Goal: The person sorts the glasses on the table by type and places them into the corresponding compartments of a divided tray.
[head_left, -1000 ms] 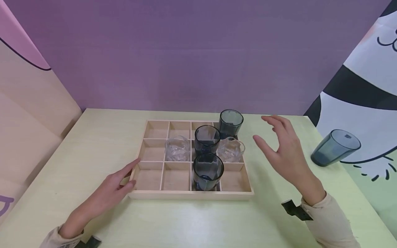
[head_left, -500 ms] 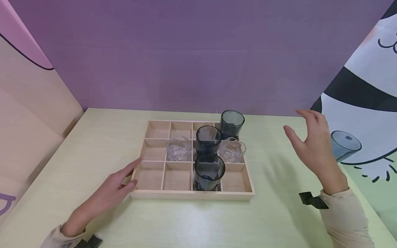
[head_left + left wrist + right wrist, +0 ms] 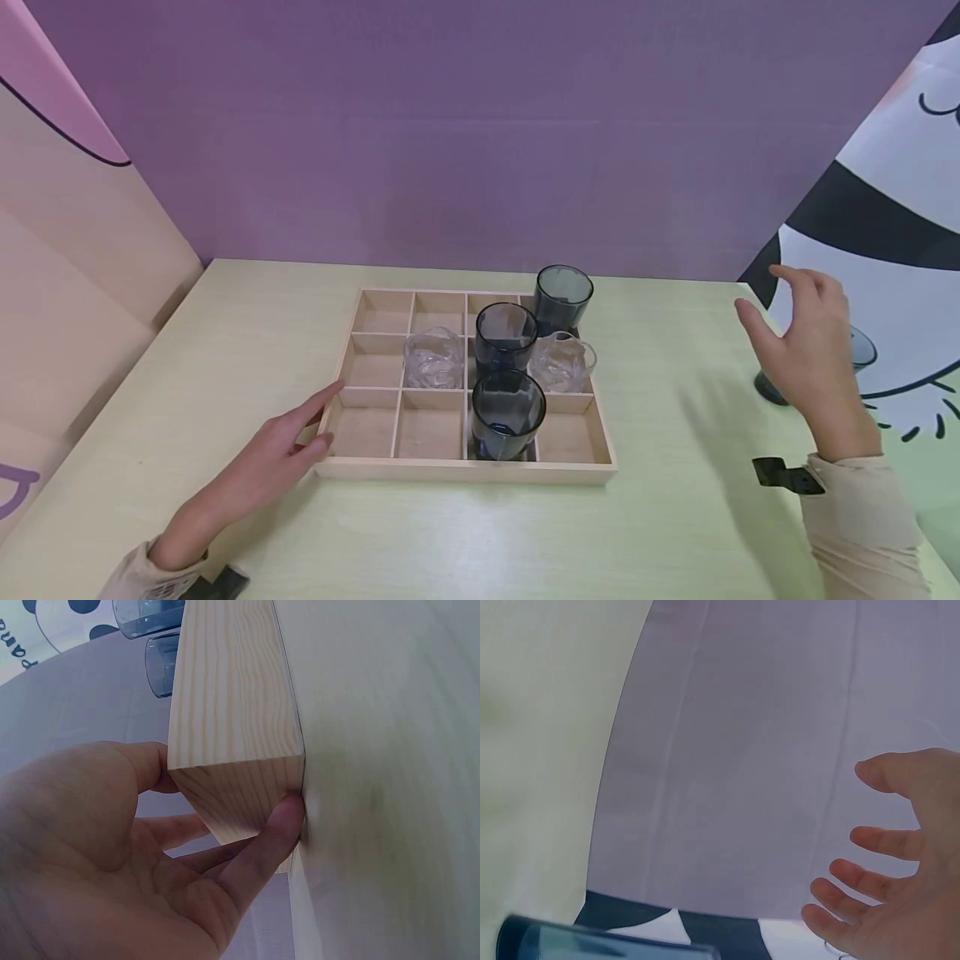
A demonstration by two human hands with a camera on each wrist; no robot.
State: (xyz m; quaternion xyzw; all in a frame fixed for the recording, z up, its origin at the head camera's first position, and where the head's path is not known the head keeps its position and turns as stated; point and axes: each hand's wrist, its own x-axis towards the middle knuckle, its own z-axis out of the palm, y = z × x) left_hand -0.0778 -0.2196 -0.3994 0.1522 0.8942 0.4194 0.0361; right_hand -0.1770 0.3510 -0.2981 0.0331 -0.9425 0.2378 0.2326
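Note:
A shallow wooden divided tray (image 3: 465, 472) lies on the table. My left hand (image 3: 262, 458) touches its left side near the front corner, thumb and fingers extended; the left wrist view shows fingertips (image 3: 286, 814) against the wood. Dark grey glass tumblers stand in the third column's front (image 3: 507, 417) and middle (image 3: 506, 337) compartments, another at the back right (image 3: 563, 298). Clear glass cups with handles occupy the second (image 3: 434, 360) and fourth (image 3: 558, 364) columns of the middle row. My right hand (image 3: 813, 358), fingers spread and holding nothing, partly hides a grey-blue tumbler (image 3: 865, 350) at the far right.
A purple backdrop (image 3: 465, 142) rises behind the table's back edge. Printed panels stand at the left (image 3: 82, 275) and right (image 3: 892, 250). The pale tabletop (image 3: 465, 533) extends around the tray.
My right hand has moved right, away from the tray, and now overlaps the far-right tumbler in the head view. The left hand, tray and glasses have stayed in place.

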